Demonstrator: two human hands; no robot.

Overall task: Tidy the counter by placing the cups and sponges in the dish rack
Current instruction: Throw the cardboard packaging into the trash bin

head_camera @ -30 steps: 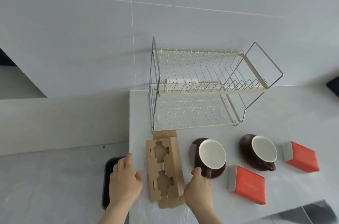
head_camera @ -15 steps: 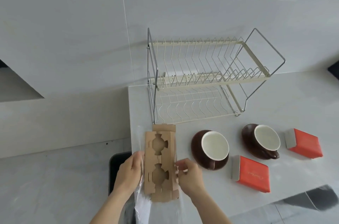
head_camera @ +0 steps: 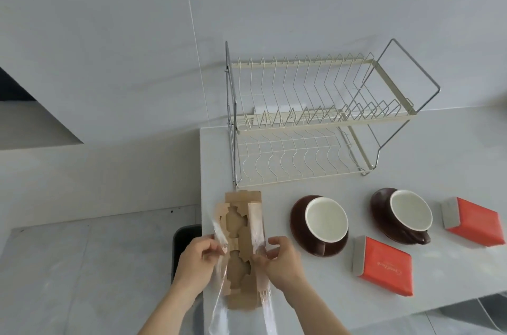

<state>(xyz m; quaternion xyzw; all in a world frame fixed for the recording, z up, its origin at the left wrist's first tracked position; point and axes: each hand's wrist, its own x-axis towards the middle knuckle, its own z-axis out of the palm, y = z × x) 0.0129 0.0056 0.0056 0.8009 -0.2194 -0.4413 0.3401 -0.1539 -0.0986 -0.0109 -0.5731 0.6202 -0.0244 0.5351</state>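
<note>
Two brown cups with white insides lie on the counter: one (head_camera: 326, 218) in the middle, the other (head_camera: 410, 210) further right. Two orange sponges with grey pads lie near them, one (head_camera: 384, 264) at the front, one (head_camera: 474, 221) at the far right. The two-tier wire dish rack (head_camera: 315, 126) stands against the wall with nothing in it. My left hand (head_camera: 199, 255) and my right hand (head_camera: 279, 256) each pinch the clear plastic wrap (head_camera: 219, 233) on either side of a brown cardboard insert (head_camera: 241, 247) at the counter's left end.
A dark bin (head_camera: 182, 241) sits just left of the counter (head_camera: 439, 148), below its edge. The counter's front edge runs diagonally at lower right. A grey tiled wall stands behind the rack.
My hands went from lying beside the cardboard to gripping the plastic wrap at both its sides. The wrap now hangs down from it. The view shifted right.
</note>
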